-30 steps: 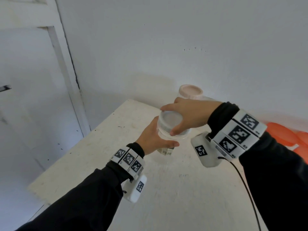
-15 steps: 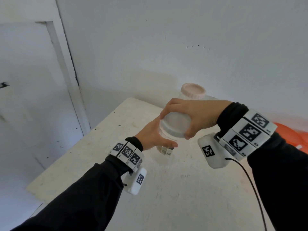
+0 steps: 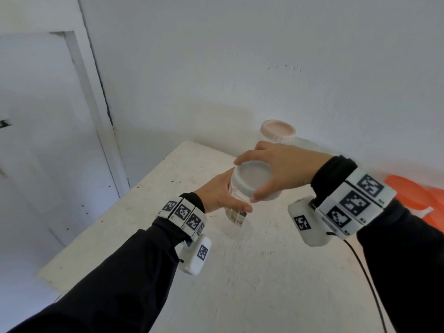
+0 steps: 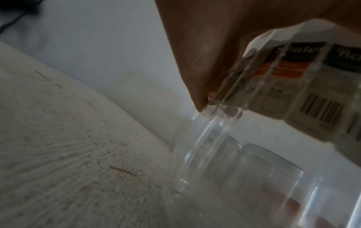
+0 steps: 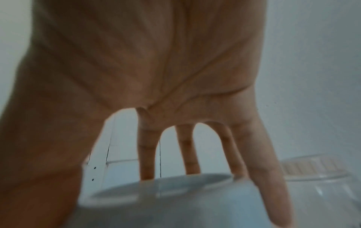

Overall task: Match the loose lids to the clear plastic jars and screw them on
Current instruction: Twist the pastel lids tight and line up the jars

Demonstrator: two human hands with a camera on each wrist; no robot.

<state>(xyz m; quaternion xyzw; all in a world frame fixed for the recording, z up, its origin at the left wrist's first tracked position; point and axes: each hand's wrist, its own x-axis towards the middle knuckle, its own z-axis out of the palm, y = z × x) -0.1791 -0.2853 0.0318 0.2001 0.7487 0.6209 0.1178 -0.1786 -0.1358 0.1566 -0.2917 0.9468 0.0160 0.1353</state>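
A clear plastic jar (image 3: 236,213) with a barcode label stands on the white table (image 3: 264,272), and my left hand (image 3: 217,194) grips its side. A white lid (image 3: 252,180) sits on the jar's mouth. My right hand (image 3: 276,169) grips the lid from above, thumb at the front, fingers round the far rim. The left wrist view shows the jar (image 4: 244,169) close up beside my left hand (image 4: 199,54). In the right wrist view my right hand's fingers (image 5: 267,177) reach down over the lid (image 5: 175,199). A second clear jar with a pink lid (image 3: 277,131) stands behind, by the wall.
Orange plastic pieces (image 3: 415,195) lie at the table's right edge. A white wall rises just behind the table, and a white door (image 3: 36,140) is to the left. The table's left edge (image 3: 115,212) runs diagonally. A black cable (image 3: 365,272) hangs from my right wrist.
My right hand has turned on the white lid, the wrist swinging right and the thumb coming round to the front. My left hand has kept its hold on the jar.
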